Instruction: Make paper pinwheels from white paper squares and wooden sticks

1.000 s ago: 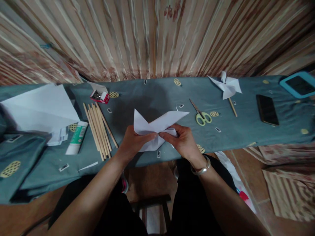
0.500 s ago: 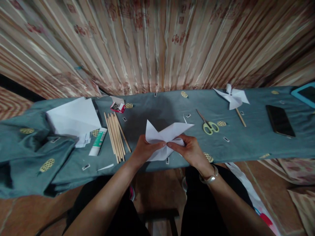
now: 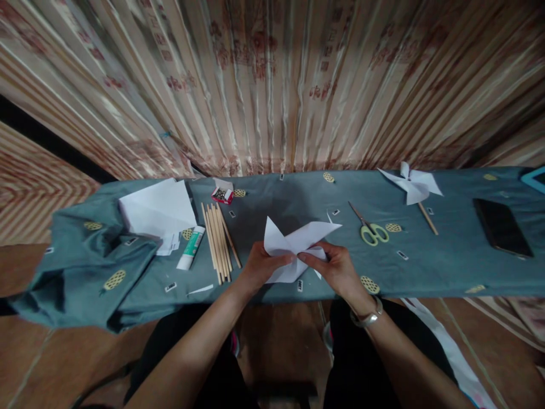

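Note:
A white paper pinwheel [image 3: 283, 243], with its blades folded in toward the middle, is held between my two hands above the cloth's front edge. My left hand [image 3: 260, 267] grips its left side, the thumb pressed near the centre. From the right, my right hand [image 3: 337, 267] pinches it, thumb also at the centre and the other fingers partly hidden by paper. To the left lie several wooden sticks [image 3: 218, 241]. Green-handled scissors [image 3: 371, 232] rest to the right. Farther right is another paper pinwheel [image 3: 415, 184], fixed to a wooden stick [image 3: 428, 218].
White paper sheets [image 3: 155, 207] and a glue tube [image 3: 191, 248] lie on the left. Behind the sticks sits a small red box [image 3: 222, 193] of metal pieces. A black phone [image 3: 501, 226] and a blue-edged device [image 3: 534, 180] are at right. A patterned curtain [image 3: 281, 85] hangs behind.
The view has shifted, so the table's things appear farther right and mostly lower. Both hands keep hold of the pinwheel, with thumbs still at its centre.

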Motion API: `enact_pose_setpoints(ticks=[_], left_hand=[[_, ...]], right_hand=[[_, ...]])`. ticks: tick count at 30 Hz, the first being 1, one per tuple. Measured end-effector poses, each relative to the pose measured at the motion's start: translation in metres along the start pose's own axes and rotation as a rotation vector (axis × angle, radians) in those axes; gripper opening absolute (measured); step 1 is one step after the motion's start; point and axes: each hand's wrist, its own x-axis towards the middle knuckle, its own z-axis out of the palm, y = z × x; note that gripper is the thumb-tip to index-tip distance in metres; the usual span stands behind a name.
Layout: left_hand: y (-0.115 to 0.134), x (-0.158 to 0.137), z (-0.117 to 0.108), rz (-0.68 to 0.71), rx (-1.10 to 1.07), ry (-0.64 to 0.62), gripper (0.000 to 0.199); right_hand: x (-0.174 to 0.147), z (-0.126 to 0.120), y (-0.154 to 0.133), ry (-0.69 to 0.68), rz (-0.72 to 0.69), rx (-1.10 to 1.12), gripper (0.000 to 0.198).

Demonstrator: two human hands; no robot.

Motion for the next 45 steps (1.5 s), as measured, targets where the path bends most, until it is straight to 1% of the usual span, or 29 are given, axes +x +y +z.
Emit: enact_pose_setpoints(ticks=[8,14,17,20,23,27,32,35,37,38,41,42,43,45], left_hand=[[-0.006,-0.009,-0.001,-0.023,-0.051,-0.015,0.043],[0.004,-0.014,-0.002,0.003,-0.087,-0.087,0.044],[0.007,-0.015,-0.004,0.046,-0.112,-0.06,0.046],[0.005,-0.016,-0.007,0.044,-0.099,-0.049,0.048],[0.0,-0.018,-0.007,0.024,-0.089,-0.089,0.049],[-0.006,-0.019,-0.008,0.031,-0.044,-0.133,0.046],[-0.002,-0.021,-0.012,0.061,-0.006,-0.147,0.042],[0.01,-0.02,-0.025,0.119,0.029,-0.081,0.044],[0.018,-0.015,-0.042,0.178,0.062,0.017,0.046],[0.021,-0.011,-0.053,0.222,0.111,0.101,0.043],[0.028,0.002,-0.086,0.375,0.394,0.361,0.033],[0.03,0.006,-0.096,0.417,0.525,0.416,0.029],[0.031,0.01,-0.103,0.459,0.661,0.449,0.026],[0.032,0.014,-0.114,0.521,0.893,0.432,0.028]], right_hand=[[-0.006,0.003,0.001,-0.004,-0.027,-0.063,0.023],[-0.003,0.0,0.003,0.01,-0.013,-0.047,0.033],[-0.004,-0.004,0.0,0.026,-0.013,-0.074,0.037],[-0.006,-0.007,-0.003,0.036,0.002,-0.095,0.04],[-0.007,-0.009,-0.005,0.05,0.022,-0.074,0.043],[-0.007,-0.012,-0.007,0.057,0.045,-0.074,0.044],[-0.007,-0.014,-0.009,0.074,0.075,-0.076,0.045],[-0.008,-0.017,-0.008,0.083,0.08,-0.076,0.047],[-0.008,-0.018,-0.008,0.083,0.078,-0.09,0.046],[-0.009,-0.019,-0.007,0.082,0.077,-0.093,0.046],[-0.01,-0.02,-0.007,0.078,0.066,-0.087,0.043],[-0.01,-0.02,-0.008,0.076,0.062,-0.088,0.043],[-0.01,-0.02,-0.008,0.073,0.058,-0.09,0.042],[-0.01,-0.02,-0.009,0.064,0.051,-0.095,0.042]])
